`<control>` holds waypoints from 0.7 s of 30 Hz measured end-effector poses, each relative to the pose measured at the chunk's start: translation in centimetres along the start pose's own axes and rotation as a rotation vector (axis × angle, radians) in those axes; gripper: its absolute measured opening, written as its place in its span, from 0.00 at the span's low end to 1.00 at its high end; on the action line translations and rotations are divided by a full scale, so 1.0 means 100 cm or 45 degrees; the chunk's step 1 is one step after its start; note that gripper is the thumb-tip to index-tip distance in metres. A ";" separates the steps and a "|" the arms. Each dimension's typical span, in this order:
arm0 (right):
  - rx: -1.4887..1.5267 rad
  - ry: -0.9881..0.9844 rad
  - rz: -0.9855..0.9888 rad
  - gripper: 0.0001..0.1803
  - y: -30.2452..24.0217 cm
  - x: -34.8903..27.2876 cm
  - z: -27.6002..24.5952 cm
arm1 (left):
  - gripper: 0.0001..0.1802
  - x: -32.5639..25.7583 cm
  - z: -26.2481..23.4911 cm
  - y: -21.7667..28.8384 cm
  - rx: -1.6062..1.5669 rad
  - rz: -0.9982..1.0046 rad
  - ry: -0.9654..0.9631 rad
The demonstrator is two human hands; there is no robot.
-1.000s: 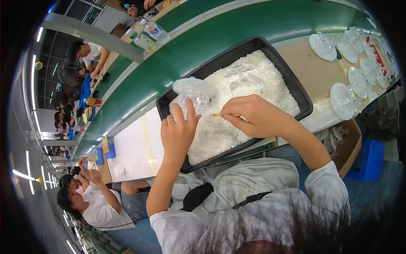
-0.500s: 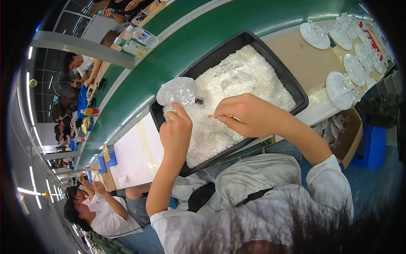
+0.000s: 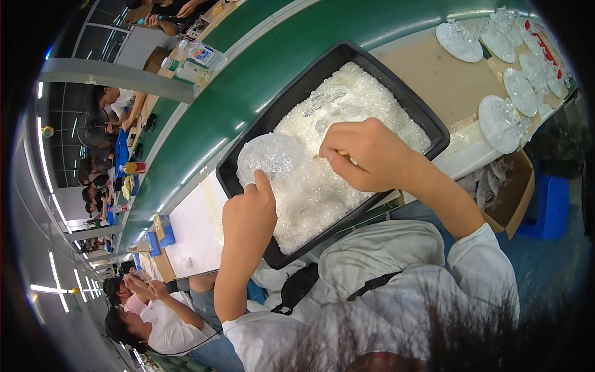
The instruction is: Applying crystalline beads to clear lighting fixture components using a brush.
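Note:
A deep black tray (image 3: 419, 87) holds a heap of small, clear, glittering pieces (image 3: 310, 198). At its left side a round clear disc (image 3: 265, 155), with bits on its face, lies over or just above the heap. My left hand (image 3: 249, 211) grips the disc's near edge, the index finger stretched onto it and the thumb hidden. Over the middle of the heap, my right hand (image 3: 372, 155) is closed in a pinch on a thin yellowish stick (image 3: 320, 157), of which only a short end shows. Larger clear pieces (image 3: 331, 99) lie on the heap's far part.
Several clear discs with spiky clear parts (image 3: 501, 124) stand at the right of the bench. Below them is a cardboard box (image 3: 517, 198) of clear pieces beside a blue stool (image 3: 550, 208). Plastic bottles (image 3: 207, 56) stand beyond the green belt (image 3: 192, 133). Co-workers (image 3: 173, 325) sit at left.
My left hand has brought the disc down and slightly right, into the tray's outline. My right hand has risen slightly up the picture, and less of the stick shows.

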State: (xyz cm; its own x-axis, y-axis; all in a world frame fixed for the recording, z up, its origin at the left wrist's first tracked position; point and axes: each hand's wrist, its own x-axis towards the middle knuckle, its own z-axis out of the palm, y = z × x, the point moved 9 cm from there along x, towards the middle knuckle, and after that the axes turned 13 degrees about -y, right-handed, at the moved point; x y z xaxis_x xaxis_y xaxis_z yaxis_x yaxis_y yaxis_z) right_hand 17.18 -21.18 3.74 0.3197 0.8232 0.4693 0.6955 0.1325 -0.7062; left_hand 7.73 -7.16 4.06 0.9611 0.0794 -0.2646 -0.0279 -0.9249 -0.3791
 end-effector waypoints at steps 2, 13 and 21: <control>-0.116 0.165 0.006 0.01 0.002 -0.003 -0.009 | 0.12 -0.004 -0.001 0.003 -0.033 0.013 -0.005; -0.223 0.453 -0.094 0.04 -0.015 -0.013 -0.023 | 0.19 -0.021 -0.011 0.028 -0.173 0.077 0.029; -0.189 0.568 -0.146 0.04 -0.015 -0.019 -0.031 | 0.21 -0.049 -0.041 0.040 -0.137 0.028 0.216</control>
State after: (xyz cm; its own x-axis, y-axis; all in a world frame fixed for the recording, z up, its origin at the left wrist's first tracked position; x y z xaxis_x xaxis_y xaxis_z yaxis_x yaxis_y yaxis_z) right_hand 17.54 -24.67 5.56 0.4577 0.4862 0.7444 0.8163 0.1019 -0.5685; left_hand 4.03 -12.76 7.54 0.9934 0.0035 -0.1150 -0.0286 -0.9609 -0.2756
